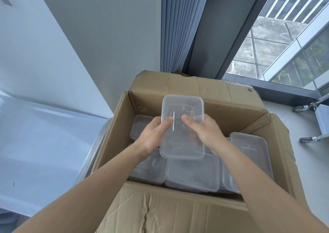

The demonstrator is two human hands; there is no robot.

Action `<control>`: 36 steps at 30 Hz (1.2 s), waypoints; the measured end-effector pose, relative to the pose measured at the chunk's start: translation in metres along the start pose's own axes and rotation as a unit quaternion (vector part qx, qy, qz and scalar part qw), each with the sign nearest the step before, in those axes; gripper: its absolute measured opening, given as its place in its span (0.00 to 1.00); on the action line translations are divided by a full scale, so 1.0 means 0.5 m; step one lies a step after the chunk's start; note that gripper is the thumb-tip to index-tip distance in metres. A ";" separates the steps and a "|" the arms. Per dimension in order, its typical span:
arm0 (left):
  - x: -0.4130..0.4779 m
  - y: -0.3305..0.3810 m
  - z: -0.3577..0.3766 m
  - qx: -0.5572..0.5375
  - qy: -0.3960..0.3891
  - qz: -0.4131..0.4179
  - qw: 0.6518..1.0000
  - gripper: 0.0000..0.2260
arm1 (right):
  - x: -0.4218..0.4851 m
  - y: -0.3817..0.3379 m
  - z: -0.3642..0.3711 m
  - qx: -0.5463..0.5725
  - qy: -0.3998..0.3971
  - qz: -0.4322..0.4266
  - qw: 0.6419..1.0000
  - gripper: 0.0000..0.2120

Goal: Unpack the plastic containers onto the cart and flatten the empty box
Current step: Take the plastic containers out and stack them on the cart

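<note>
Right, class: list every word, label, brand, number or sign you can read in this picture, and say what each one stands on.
None can be read.
Held container: faint raised marks on the clear plastic, too blurred to read.
Cardboard box: plain brown flaps, no print in view.
Containers in the box: no legible marks.

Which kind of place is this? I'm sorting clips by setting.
Probably an office or commercial interior, upper floor. A floor-to-ceiling window looks down on a tiled terrace, pleated curtains hang beside it, and wheeled legs stand on the smooth floor near the cardboard box.
</note>
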State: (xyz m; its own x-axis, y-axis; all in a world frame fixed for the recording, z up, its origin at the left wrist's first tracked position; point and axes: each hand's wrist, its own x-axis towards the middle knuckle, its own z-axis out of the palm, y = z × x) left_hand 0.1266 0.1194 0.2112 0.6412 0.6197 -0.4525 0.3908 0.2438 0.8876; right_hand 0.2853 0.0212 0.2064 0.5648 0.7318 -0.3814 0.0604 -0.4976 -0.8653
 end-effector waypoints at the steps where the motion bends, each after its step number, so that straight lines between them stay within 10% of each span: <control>1: -0.003 0.001 0.000 -0.011 0.001 0.002 1.000 0.21 | -0.002 0.001 0.009 0.002 0.001 -0.007 1.000 0.32; 10: -0.024 -0.024 -0.051 -0.137 0.043 -0.023 0.989 0.09 | -0.007 0.058 0.012 -0.073 0.009 0.024 0.997 0.20; 14: -0.027 -0.032 -0.056 -0.115 0.089 -0.012 0.989 0.06 | -0.006 0.102 0.022 -0.429 -0.146 0.043 0.890 0.35; 19: -0.032 -0.039 -0.057 -0.067 0.111 -0.018 0.991 0.08 | -0.011 0.123 0.034 -0.529 -0.215 0.078 0.817 0.42; 36: -0.052 -0.002 -0.049 0.016 0.156 0.027 0.987 0.13 | -0.022 0.099 -0.003 -0.335 -0.073 0.051 0.938 0.36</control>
State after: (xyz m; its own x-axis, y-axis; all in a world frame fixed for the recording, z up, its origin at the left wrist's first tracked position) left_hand 0.0932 0.1213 0.2242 0.4281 0.8323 -0.3521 0.3860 0.1839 0.9040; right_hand 0.2833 -0.0125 0.1684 0.4791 0.6968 -0.5337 0.5446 -0.7129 -0.4418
